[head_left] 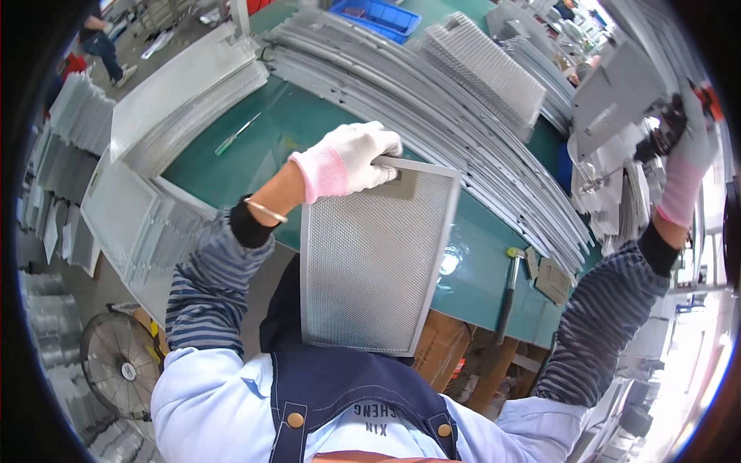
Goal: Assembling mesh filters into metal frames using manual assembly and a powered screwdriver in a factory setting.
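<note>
My left hand [351,158], in a white glove with a pink cuff, is closed on the top edge of a framed metal mesh panel [370,262]. The panel stands tilted against my apron at the table's near edge, its silver frame and fine mesh facing up. A small beige plate shows under the mesh by my fingers. Out at the far right, my gloved right hand [693,150] is raised and wrapped round a black and orange drill-like power tool [664,133]. Blur and the picture's rim hide the tool's exact kind.
On the green table [471,285] lie a hammer [509,293], small beige plates [553,281], a green-handled screwdriver [226,144] and long metal strips [401,100]. Mesh stacks [185,92] stand left, another mesh stack [486,73] behind, with a blue bin [378,23]. A fan [120,363] stands lower left.
</note>
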